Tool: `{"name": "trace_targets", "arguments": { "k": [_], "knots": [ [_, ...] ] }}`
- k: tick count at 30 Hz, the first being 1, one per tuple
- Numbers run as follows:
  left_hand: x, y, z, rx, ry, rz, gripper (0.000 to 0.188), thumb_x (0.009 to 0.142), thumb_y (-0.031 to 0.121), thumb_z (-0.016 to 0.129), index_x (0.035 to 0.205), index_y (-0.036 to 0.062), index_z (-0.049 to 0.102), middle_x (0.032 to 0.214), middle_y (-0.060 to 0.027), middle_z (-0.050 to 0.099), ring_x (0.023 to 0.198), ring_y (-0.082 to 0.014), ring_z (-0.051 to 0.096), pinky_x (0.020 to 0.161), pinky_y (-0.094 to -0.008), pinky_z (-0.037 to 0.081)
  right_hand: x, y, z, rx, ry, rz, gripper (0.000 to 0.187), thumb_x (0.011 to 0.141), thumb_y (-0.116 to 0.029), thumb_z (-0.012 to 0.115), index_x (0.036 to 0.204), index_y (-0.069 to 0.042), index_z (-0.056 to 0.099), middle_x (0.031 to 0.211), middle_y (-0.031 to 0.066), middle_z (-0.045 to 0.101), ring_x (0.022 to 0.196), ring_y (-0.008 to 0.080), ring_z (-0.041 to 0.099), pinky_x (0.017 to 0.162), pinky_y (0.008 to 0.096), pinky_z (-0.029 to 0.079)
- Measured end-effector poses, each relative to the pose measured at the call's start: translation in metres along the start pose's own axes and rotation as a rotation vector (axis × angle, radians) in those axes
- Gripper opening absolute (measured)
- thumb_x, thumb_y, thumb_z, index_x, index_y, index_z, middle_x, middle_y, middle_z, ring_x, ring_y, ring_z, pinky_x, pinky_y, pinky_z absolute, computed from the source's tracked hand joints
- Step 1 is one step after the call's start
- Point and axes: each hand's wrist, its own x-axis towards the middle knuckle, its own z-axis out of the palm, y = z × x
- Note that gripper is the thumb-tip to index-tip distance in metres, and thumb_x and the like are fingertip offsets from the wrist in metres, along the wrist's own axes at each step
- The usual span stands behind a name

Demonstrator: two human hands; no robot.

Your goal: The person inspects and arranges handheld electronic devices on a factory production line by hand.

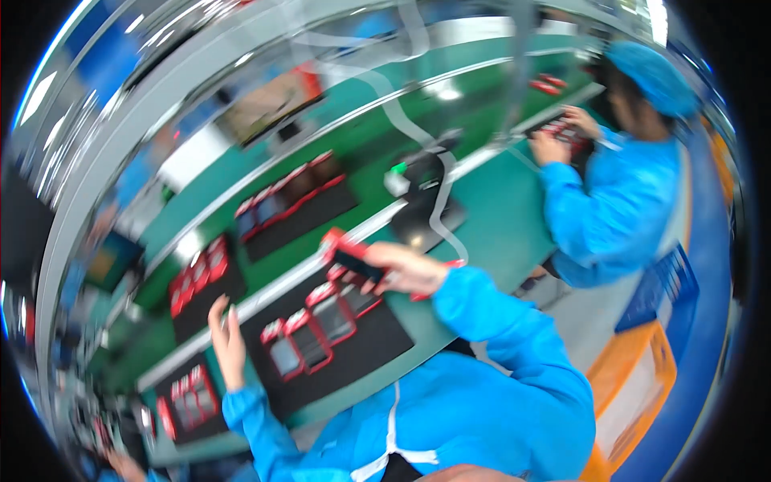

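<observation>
My right hand point(408, 269) is wrapped round a dark rectangular device with a red frame point(351, 259), held above the far right of a black mat point(373, 340). Motion smears its details. Several similar red-framed devices with grey faces point(328, 316) lie side by side on that mat, just below and left of the held one. At the mat's left edge, my left hand point(230, 344) is raised with its fingers stretched out and nothing in it. A bit of red shows by my right wrist.
Beyond the bench edge, a green conveyor surface carries black mats with more red-framed devices point(285, 195). A black stand point(426, 193) with a pale hose stands ahead. At right, a co-worker in blue point(614, 185) handles red pieces. An orange crate point(630, 394) stands lower right.
</observation>
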Motion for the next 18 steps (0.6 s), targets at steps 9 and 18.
{"name": "trace_targets", "arguments": {
  "k": [9, 18],
  "knots": [
    [-0.040, -0.080, -0.005, 0.475, 0.155, -0.039, 0.033, 0.109, 0.022, 0.057, 0.135, 0.0014, 0.058, 0.150, -0.0214, 0.053, 0.144, -0.0397, 0.046, 0.122, -0.0449, 0.034, 0.002, -0.011, -0.037, 0.451, 0.054, 0.092, 0.058, 0.114, -0.038, 0.044, 0.160, -0.004, 0.039, 0.147, 0.0245, 0.057, 0.103, 0.0280, 0.069, 0.083, 0.0368, 0.060],
    [-0.036, -0.069, -0.003, 0.558, 0.134, -0.019, 0.028, 0.110, 0.021, 0.053, 0.129, 0.0022, 0.061, 0.143, -0.0209, 0.057, 0.139, -0.0396, 0.049, 0.120, -0.0458, 0.036, -0.001, -0.004, -0.038, 0.459, 0.020, 0.157, 0.056, 0.115, -0.040, 0.040, 0.158, -0.003, 0.043, 0.146, 0.0225, 0.060, 0.108, 0.0263, 0.067, 0.085, 0.0368, 0.058]
  ]
}}
